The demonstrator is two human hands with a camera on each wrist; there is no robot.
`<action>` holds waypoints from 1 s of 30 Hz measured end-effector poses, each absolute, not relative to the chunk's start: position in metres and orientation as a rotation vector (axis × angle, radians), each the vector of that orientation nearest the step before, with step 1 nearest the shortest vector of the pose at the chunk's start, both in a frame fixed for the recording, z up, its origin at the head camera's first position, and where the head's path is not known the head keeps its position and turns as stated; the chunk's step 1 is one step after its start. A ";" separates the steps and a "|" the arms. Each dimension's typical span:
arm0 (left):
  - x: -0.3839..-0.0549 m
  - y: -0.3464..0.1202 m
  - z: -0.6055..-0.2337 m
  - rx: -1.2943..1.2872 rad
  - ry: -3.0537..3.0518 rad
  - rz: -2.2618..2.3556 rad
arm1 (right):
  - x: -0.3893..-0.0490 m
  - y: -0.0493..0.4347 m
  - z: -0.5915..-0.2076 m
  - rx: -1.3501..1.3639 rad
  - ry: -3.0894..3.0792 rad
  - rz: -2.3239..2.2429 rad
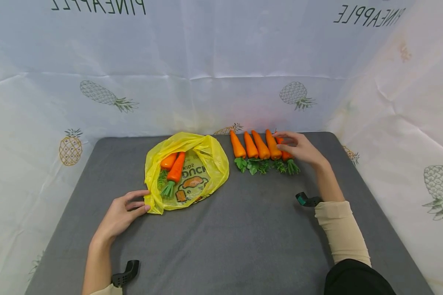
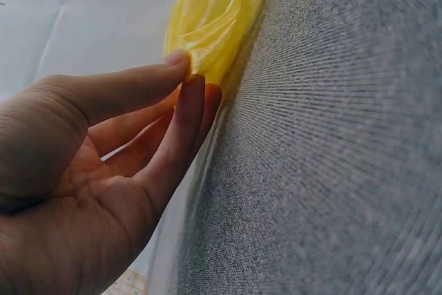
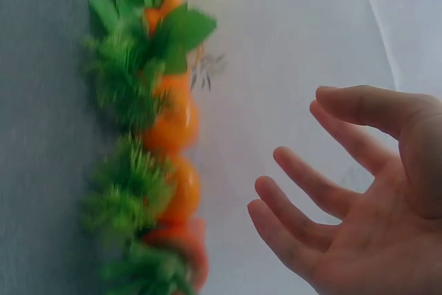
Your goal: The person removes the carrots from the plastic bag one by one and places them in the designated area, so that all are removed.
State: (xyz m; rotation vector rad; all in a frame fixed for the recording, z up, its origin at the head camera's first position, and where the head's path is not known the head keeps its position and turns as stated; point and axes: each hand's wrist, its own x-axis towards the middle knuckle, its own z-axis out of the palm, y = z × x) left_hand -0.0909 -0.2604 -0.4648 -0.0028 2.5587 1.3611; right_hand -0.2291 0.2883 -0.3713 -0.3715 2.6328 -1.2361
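Observation:
My left hand (image 1: 119, 215) pinches the near left edge of a yellow plastic bag (image 1: 218, 159); the left wrist view shows thumb and fingertips on the thin film (image 2: 221, 15). The bag lies with its mouth spread wide. Inside are an orange carrot (image 1: 176, 169) with a green top and another carrot (image 1: 168, 162), partly covered by the first. Right of the bag, several carrots (image 1: 260, 145) lie in a row, leafy tops toward me. My right hand (image 1: 299, 148) hovers over the rightmost carrot (image 1: 286, 156), hiding part of it; its fingers are spread and hold nothing in the right wrist view.
A grey table (image 1: 240, 233) carries everything, its far edge against a pale curtain (image 1: 214, 102) printed with pineapples. The row of carrots lies close to that curtain. Black wrist mounts (image 1: 125, 274) stick out from both forearms above the table.

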 end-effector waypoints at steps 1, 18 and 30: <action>-0.091 -0.260 -0.465 -0.006 2.559 1.364 | -0.230 0.286 -0.374 -0.404 2.640 -1.246; -0.091 -0.259 -0.464 -0.019 2.553 1.356 | -0.212 0.216 -0.347 -0.731 2.593 -1.298; -0.092 -0.262 -0.466 -0.015 2.567 1.352 | -0.211 0.178 -0.357 -0.804 2.527 -1.330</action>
